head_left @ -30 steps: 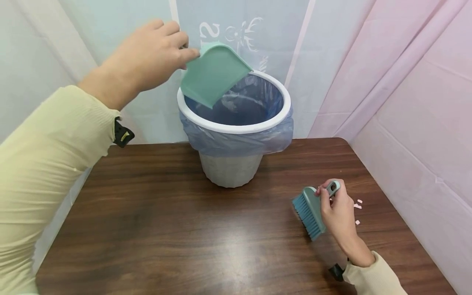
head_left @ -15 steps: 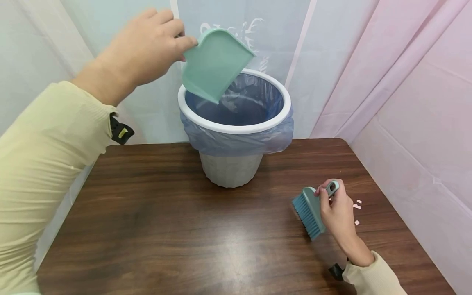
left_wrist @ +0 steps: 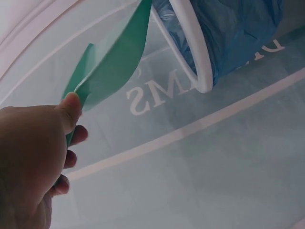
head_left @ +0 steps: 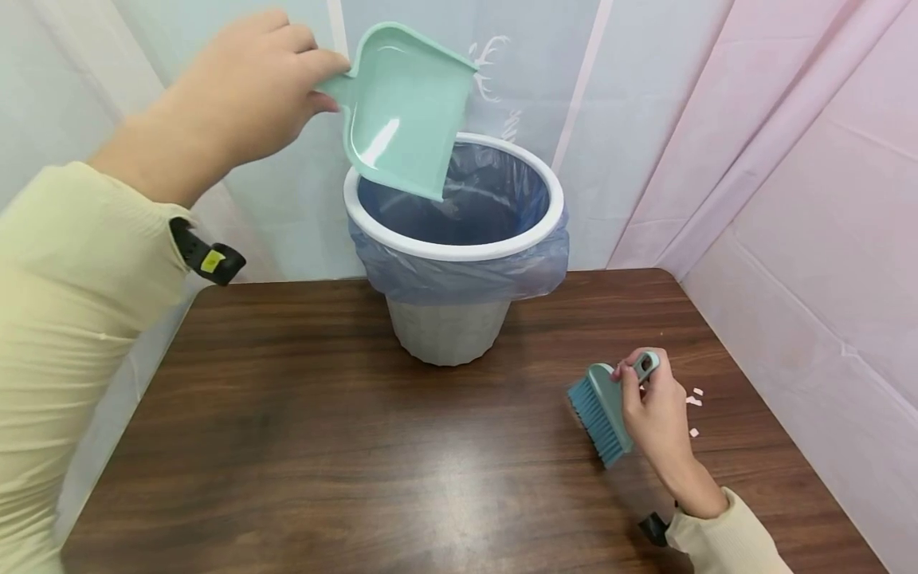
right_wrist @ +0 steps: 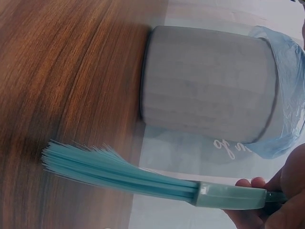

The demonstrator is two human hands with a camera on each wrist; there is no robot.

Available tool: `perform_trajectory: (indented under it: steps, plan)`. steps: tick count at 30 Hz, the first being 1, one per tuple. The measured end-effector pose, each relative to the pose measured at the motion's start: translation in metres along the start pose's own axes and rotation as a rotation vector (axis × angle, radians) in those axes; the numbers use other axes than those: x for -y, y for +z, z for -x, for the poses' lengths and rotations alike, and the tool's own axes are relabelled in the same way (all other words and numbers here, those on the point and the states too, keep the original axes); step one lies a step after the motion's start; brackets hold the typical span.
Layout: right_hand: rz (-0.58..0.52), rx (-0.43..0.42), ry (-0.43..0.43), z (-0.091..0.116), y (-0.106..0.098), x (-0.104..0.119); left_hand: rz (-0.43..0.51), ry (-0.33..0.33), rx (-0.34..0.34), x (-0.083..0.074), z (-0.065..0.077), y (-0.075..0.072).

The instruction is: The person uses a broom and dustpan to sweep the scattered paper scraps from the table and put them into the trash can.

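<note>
My left hand grips the handle of a mint-green dustpan, which tilts over the left side of a trash can. No scraps show on the pan's visible face. In the left wrist view, the fingers of the left hand curl round the dustpan's handle. Low at the right, my right hand holds a small green hand brush by its handle. The brush's teal bristles touch the table in the right wrist view. Several white scraps lie beside the right hand.
A blue plastic liner hangs over the can's white rim. The can stands at the back of the brown wooden table. Pale fabric curtains enclose the back and sides.
My left hand has moved up and to the left, and the dustpan has turned so more of its inner face shows. The right hand and the brush have stayed in place.
</note>
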State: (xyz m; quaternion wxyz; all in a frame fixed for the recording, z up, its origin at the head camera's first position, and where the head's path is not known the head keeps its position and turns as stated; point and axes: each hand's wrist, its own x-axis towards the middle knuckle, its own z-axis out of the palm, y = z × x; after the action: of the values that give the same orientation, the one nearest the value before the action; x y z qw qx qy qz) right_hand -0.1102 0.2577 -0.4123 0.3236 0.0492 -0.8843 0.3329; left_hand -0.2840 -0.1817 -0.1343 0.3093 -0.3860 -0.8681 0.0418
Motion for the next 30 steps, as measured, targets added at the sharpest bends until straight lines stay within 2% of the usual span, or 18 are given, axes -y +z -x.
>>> perform_trajectory:
  steps: [6, 15, 21, 30]
  plan:
    - [0.003, 0.000, 0.013, 0.001, 0.001, -0.001, 0.001, -0.094, 0.112, 0.003, 0.006, -0.002]
    - [-0.001, -0.008, 0.010, 0.002, 0.002, -0.002, 0.158, -0.240, 0.228, 0.007, 0.018, -0.006]
    - [-0.008, -0.007, 0.012, 0.003, 0.003, -0.002, 0.278, -0.264, 0.222, 0.014, 0.035, -0.005]
    - [-0.013, -0.014, 0.015, 0.001, 0.003, -0.001, 0.317, -0.246, 0.198, 0.019, 0.069, -0.005]
